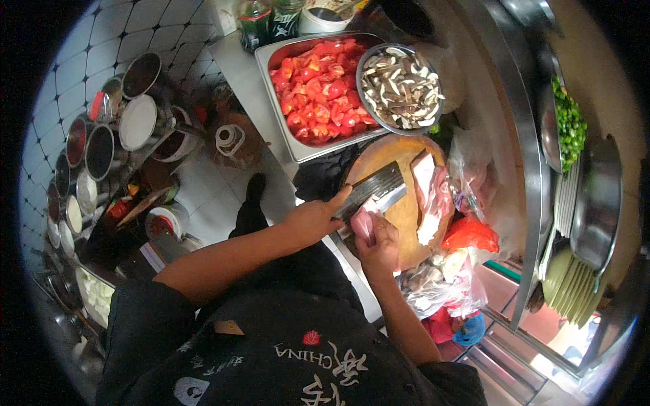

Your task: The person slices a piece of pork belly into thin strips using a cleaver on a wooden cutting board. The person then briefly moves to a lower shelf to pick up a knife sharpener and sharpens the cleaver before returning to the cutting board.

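My left hand [319, 217] grips a broad-bladed cleaver [373, 189], its index finger along the blade. The blade reaches over a round wooden chopping board [401, 241]. In my right hand [380, 249] is a pale pink piece of raw meat [363, 226], lying against the blade's near edge. The cleaver's handle is hidden by my left hand. A longer slab of raw meat [431, 190] with white fat rests on the board's right side, apart from the cleaver.
Beyond the board stands a steel tray of cut tomatoes [261, 58], with a bowl of sliced mushrooms [359, 76] over its right corner. Plastic bags [436, 289] crowd the board's right. A metal shelf [530, 213] runs along the right. Seasoning containers [100, 152] stand at left.
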Available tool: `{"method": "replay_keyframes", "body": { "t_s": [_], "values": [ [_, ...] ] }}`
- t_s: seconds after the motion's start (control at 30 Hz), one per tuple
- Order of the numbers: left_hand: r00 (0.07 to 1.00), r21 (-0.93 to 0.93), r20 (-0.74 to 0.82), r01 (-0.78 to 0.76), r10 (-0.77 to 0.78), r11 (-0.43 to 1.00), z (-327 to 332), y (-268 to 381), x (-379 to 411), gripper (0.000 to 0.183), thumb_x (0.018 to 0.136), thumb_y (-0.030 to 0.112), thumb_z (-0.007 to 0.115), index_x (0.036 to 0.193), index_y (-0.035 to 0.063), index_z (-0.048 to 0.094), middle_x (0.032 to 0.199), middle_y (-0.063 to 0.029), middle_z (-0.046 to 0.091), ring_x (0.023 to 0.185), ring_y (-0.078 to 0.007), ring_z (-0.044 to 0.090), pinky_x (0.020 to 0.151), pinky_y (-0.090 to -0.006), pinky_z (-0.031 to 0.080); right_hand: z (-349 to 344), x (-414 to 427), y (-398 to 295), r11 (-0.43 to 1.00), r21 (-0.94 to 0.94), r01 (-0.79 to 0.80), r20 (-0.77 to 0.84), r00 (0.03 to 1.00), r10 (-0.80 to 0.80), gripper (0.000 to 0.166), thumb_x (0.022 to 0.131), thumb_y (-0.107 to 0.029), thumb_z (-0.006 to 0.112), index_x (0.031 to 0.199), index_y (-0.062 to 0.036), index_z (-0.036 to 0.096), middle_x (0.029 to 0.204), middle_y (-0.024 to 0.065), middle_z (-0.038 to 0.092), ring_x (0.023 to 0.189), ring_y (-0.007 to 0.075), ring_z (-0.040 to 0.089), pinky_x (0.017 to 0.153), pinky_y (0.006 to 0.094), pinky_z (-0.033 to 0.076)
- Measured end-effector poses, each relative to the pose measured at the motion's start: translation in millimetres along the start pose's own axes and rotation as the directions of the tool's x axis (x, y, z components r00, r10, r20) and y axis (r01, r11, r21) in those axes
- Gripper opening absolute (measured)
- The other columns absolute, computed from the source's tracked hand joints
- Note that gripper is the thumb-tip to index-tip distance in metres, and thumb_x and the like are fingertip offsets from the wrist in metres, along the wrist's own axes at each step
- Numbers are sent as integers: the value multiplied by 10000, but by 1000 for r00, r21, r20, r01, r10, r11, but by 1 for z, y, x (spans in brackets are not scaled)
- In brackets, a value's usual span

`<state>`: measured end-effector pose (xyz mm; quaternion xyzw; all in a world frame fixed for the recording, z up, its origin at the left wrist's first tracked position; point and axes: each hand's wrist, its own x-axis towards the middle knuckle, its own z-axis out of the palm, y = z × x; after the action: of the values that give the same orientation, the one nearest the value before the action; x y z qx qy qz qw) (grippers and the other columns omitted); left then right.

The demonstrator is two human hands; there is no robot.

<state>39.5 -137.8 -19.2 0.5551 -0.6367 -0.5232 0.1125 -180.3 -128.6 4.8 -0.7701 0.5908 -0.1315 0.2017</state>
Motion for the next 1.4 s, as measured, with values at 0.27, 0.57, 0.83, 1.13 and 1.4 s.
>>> {"method": "replay_keyframes", "body": {
  "t_s": [0.27,0.57,0.83,1.13,1.4],
  "values": [
    [992,-111,110,80,-68,991,-4,-27,-74,894,960,314,679,1639,173,115,986,-307,701,867,-469,696,773,-550,548,-1,-1,6,999,36,-6,33,999,5,562,735,-77,758,1288,-50,659,1254,163,675,1164,356,608,1036,426,468],
    [994,-43,66,85,-82,995,6,-6,-28,896,965,337,665,1648,209,101,960,-294,702,862,-460,698,755,-546,550,1,1,-3,1000,-9,6,65,998,-6,604,713,-119,807,1287,-37,639,1252,186,662,1159,390,598,1029,456,465],
    [995,-9,-95,33,-33,999,28,6,8,910,952,355,677,1640,196,103,944,-307,701,845,-501,683,735,-589,536,3,-2,9,995,22,97,28,995,-98,612,712,-120,805,1294,-39,632,1250,201,664,1158,386,603,1018,461,478],
    [998,-78,-56,-32,27,996,10,-1,-21,925,933,317,688,1643,131,124,1132,-346,671,1036,-488,668,914,-516,519,-12,4,6,994,100,35,-51,998,-30,576,695,-69,790,1254,-83,653,1070,170,671,1017,393,612,900,464,509],
    [989,23,-34,-145,146,989,-19,-37,-47,874,943,341,692,1640,177,190,1156,-324,672,1083,-477,658,948,-490,497,-25,-8,2,962,260,-79,-150,981,121,568,690,-97,815,1215,-16,613,962,194,661,856,374,643,805,445,541]
  ]
}}
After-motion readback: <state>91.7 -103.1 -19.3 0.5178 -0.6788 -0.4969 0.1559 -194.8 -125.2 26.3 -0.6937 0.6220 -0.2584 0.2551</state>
